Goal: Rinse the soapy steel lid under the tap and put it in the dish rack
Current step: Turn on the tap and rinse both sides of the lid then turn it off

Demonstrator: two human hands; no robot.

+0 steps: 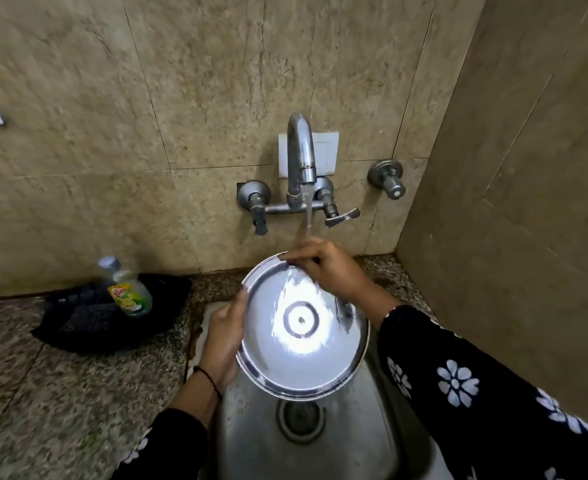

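A round steel lid [303,344] is held tilted over the steel sink [251,438], its inner side facing me with a small centre hole. My left hand [225,336] grips its left rim. My right hand [327,268] lies across the lid's top rim, fingers on the metal. Water runs from the wall tap [301,157] onto my right hand and down the lid. No dish rack is in sight.
A dish soap bottle [130,292] stands on a black cloth [112,313] on the speckled granite counter [60,393] to the left. A separate valve [388,178] sticks out of the tiled wall at right. The sink drain [299,417] lies below the lid.
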